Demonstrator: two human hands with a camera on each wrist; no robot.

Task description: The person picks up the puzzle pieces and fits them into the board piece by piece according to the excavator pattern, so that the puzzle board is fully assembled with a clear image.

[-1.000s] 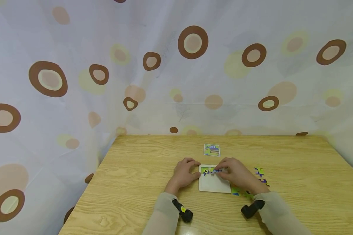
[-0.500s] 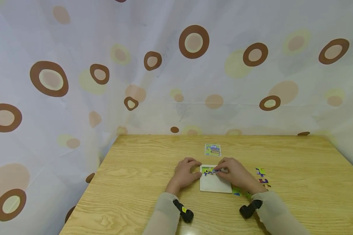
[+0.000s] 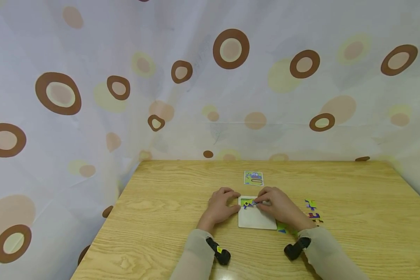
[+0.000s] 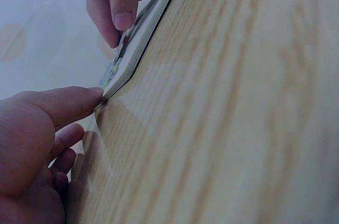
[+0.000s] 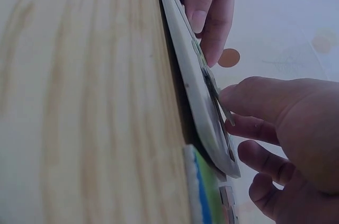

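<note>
A white square puzzle tray lies flat on the table, with yellow, green and blue jigsaw pieces along its far edge. My left hand is at the tray's left side, thumb and fingertips touching its rim. In the left wrist view the thumb presses straight against the tray's edge. Over the upper middle of the tray, my right hand pinches a puzzle piece between thumb and fingertip. Its fingers hide most of that piece, so whether it is seated cannot be told.
A small picture card lies beyond the tray. Loose puzzle pieces are on the wooden table to the right, and another piece sits by the tray's near right corner, partly under my right forearm. A patterned curtain hangs behind.
The right fingers shift very slightly at the puzzle piece over the tray, and the right wrist moves a little left. The left hand stays at the tray's rim.
</note>
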